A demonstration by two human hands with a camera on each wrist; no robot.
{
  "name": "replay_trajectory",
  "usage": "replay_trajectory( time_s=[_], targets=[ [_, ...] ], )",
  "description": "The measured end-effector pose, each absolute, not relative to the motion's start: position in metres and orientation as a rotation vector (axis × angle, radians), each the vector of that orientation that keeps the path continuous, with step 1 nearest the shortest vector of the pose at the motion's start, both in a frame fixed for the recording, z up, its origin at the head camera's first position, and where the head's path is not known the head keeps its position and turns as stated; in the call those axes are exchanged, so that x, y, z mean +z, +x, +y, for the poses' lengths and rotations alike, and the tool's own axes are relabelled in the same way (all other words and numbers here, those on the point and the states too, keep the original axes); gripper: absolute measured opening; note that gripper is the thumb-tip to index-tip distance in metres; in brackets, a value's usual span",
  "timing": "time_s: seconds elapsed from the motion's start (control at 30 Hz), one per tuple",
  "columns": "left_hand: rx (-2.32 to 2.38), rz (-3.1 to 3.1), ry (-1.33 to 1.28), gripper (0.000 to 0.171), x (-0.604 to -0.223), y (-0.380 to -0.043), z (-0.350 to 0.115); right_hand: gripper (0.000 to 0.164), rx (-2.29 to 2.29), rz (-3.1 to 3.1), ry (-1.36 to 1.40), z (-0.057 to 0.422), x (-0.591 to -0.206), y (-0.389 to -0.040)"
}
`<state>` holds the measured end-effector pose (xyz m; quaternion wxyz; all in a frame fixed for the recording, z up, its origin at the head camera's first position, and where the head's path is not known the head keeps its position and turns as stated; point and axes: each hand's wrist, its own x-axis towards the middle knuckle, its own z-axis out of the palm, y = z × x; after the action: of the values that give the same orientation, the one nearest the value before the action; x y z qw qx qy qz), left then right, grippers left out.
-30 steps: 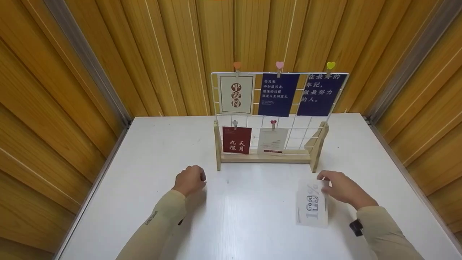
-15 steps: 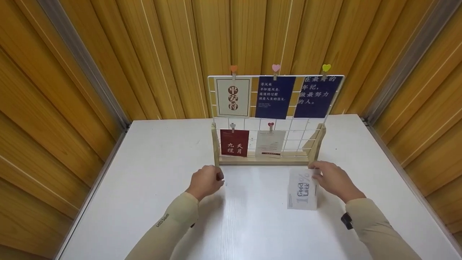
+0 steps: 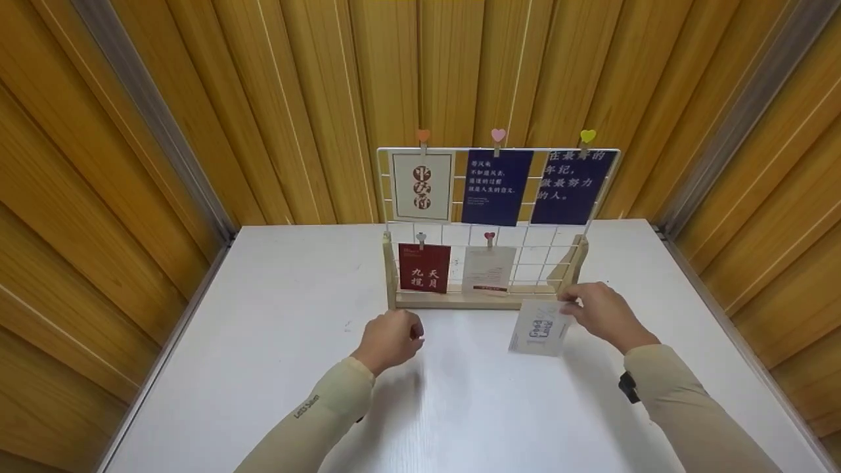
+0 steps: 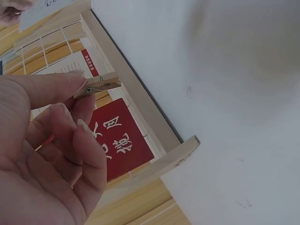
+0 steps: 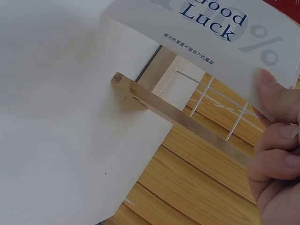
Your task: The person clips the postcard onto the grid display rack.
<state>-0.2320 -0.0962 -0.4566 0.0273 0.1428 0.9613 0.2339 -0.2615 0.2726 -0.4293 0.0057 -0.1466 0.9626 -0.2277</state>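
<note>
My left hand (image 3: 391, 336) pinches a small wooden clothespin (image 4: 99, 86) between thumb and forefinger, in front of the rack's left end. In my right hand (image 3: 603, 314) is a white "Good Luck" card (image 3: 540, 328), gripped at its upper right corner and held before the rack's lower right. The white wire grid rack (image 3: 533, 263) stands on wooden feet. Its top row bears a cream card (image 3: 402, 203) and two navy cards, the middle one (image 3: 496, 209) and the right one (image 3: 570, 209). Below hang a red card (image 3: 425, 263) and a pale card (image 3: 487, 268).
Heart-topped clips in orange (image 3: 424, 135), pink (image 3: 499, 135) and yellow (image 3: 588, 136) sit along the rack's top bar. The white table (image 3: 295, 295) carries the rack near its back edge. Wood-plank walls (image 3: 315, 112) rise behind and at both sides.
My right hand has carried the card left and toward the rack, and the card has tilted. My left hand has moved right, nearer the rack's front. The hanging cards stay on the rack.
</note>
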Motion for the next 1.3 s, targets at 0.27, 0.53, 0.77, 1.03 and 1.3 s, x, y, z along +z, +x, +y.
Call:
replay_trajectory(
  time_s=[0.27, 0.53, 0.77, 1.03, 1.3],
  targets=[
    [0.736, 2.956, 0.433, 0.004, -0.454, -0.232, -0.097, 0.015, -0.7, 3.089, -0.466, 0.271, -0.417, -0.275],
    [0.75, 2.954, 0.405, 0.005, -0.455, -0.232, -0.1, 0.018, -0.682, 3.152, -0.458, 0.266, -0.412, -0.285],
    [0.763, 2.953, 0.429, 0.005, -0.452, -0.232, -0.1, 0.018, -0.662, 3.197, -0.482, 0.269, -0.407, -0.294],
    [0.754, 3.017, 0.525, 0.004, -0.45, -0.227, -0.102, 0.015, -0.65, 3.234, -0.479, 0.268, -0.409, -0.307],
    [0.77, 3.021, 0.588, 0.005, -0.443, -0.23, -0.093, 0.013, -0.637, 3.319, -0.499, 0.268, -0.41, -0.315]
  ],
)
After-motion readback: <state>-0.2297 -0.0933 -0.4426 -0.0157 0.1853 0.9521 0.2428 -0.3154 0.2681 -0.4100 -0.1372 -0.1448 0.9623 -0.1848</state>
